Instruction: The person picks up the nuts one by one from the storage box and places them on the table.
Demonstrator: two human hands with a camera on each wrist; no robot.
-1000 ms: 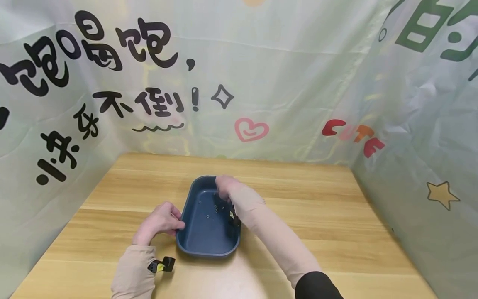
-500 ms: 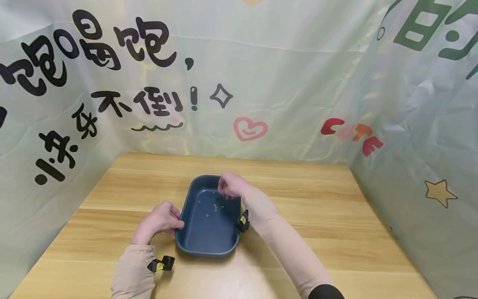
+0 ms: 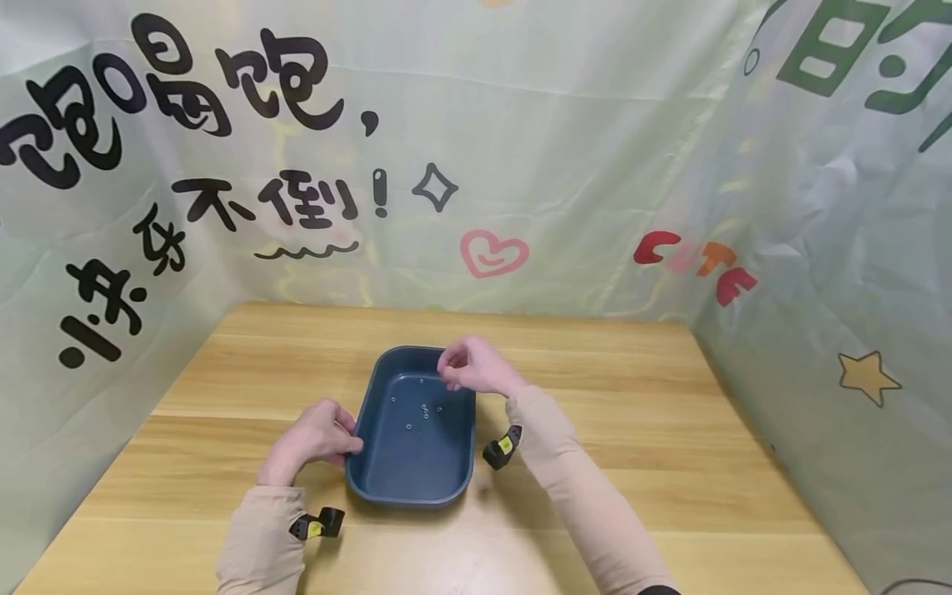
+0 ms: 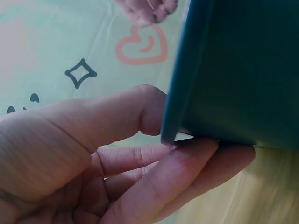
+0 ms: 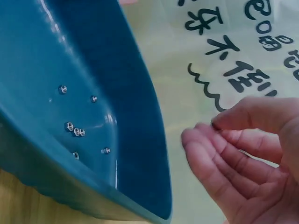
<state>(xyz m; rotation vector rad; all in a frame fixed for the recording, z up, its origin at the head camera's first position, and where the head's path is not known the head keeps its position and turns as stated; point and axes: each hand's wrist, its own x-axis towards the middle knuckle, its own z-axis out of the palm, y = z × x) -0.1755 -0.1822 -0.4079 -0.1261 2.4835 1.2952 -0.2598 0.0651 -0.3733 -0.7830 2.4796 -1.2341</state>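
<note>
A dark blue rectangular tray (image 3: 402, 471) stands on the wooden table, with several small shiny metal nuts (image 5: 77, 131) lying on its floor. My left hand (image 3: 316, 434) grips the tray's left rim, thumb on top and fingers underneath in the left wrist view. Over the tray's far right corner is my right hand (image 3: 482, 367), clear of the floor. Its thumb tip meets the curled fingers in a pinch. A tiny dark thing, apparently a nut (image 5: 215, 125), shows at those fingertips, mostly hidden by them.
Printed cloth walls (image 3: 565, 165) enclose the table at the back and both sides. The wooden tabletop (image 3: 632, 430) extends around the tray. Each wrist carries a small black camera (image 3: 503, 447).
My right hand has risen out of the tray and drawn back slightly to the right, its pinch kept. My left hand stays on the rim. The nuts in the tray look unmoved.
</note>
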